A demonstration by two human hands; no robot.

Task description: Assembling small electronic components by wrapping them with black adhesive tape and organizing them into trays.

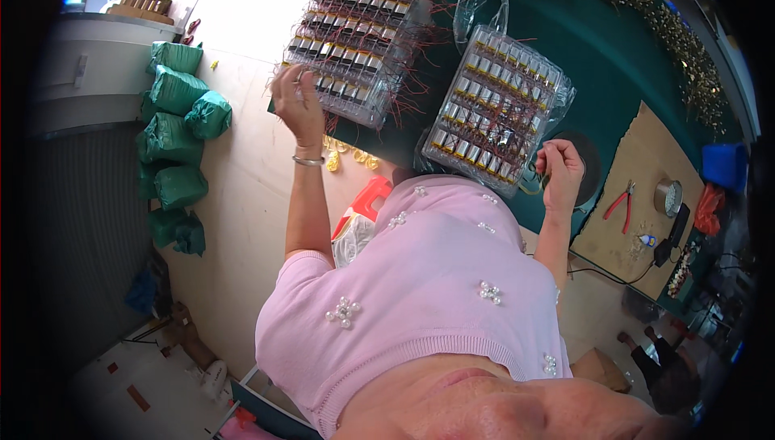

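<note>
Green worktop (557,32) carries a left tray (362,115) and right tray (484,35), rows seemingly filled with wired cells (347,54), leads loose; left hand (297,105) half-open, apparently empty, right hand (563,172) curled, hold unclear, beside them.

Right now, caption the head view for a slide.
Left hand beside one clear tray of red-wired silvery parts, right hand beside another, on a green table.

We hold our bare left hand (298,109) near eleven o'clock, fingers loosely curved, and our bare right hand (563,172) near three, fingers curled toward nine.
</note>
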